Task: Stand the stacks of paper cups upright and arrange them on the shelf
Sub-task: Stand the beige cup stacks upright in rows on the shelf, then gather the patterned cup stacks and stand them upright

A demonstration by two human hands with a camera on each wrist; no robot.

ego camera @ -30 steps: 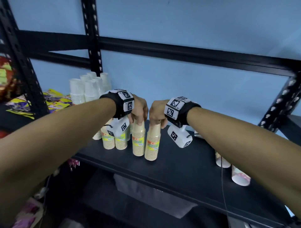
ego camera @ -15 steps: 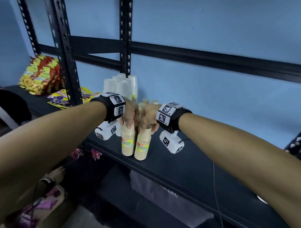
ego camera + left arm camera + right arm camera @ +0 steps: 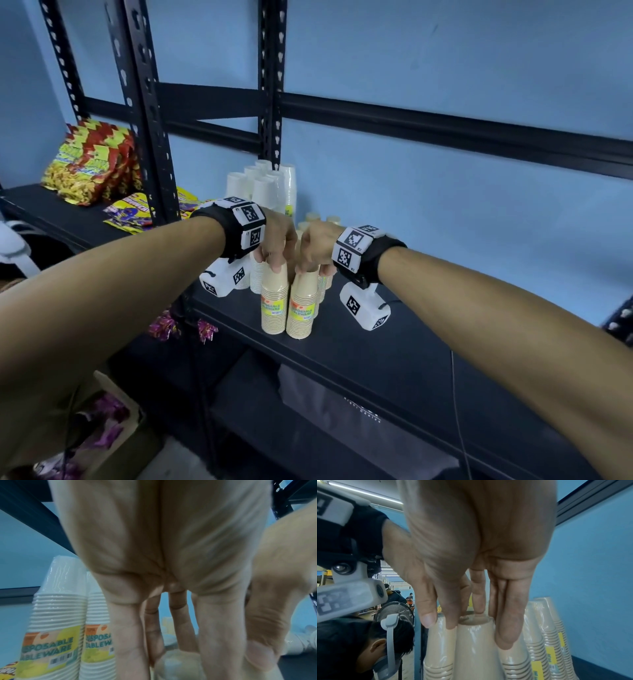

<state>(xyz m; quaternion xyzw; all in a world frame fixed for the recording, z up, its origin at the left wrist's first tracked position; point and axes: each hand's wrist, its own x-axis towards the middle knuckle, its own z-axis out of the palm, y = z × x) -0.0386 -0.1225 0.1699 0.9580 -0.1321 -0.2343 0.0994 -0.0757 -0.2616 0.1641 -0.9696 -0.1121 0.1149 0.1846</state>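
Note:
Two tan paper-cup stacks stand upright side by side near the front edge of the black shelf [image 3: 394, 359]. My left hand [image 3: 274, 263] grips the top of the left stack [image 3: 274, 301] from above. My right hand [image 3: 310, 269] grips the top of the right stack [image 3: 303, 308] the same way. In the right wrist view the fingers [image 3: 505, 635] straddle the top of the right stack [image 3: 476, 649], with the left stack [image 3: 438, 649] touching it. In the left wrist view my left hand [image 3: 171, 649] points down over a blurred tan stack [image 3: 175, 669].
Upright white cup stacks [image 3: 267, 188] stand at the back by the black post [image 3: 270, 85]. More tan stacks [image 3: 547, 635] stand behind my right hand. Snack packets [image 3: 92, 168] fill the neighbouring shelf at left. Cups [image 3: 302, 646] lie on their side farther right.
The view has swung left. Both hands keep hold of the tops of the two tan stacks, which now stand closer to the white stacks and the post.

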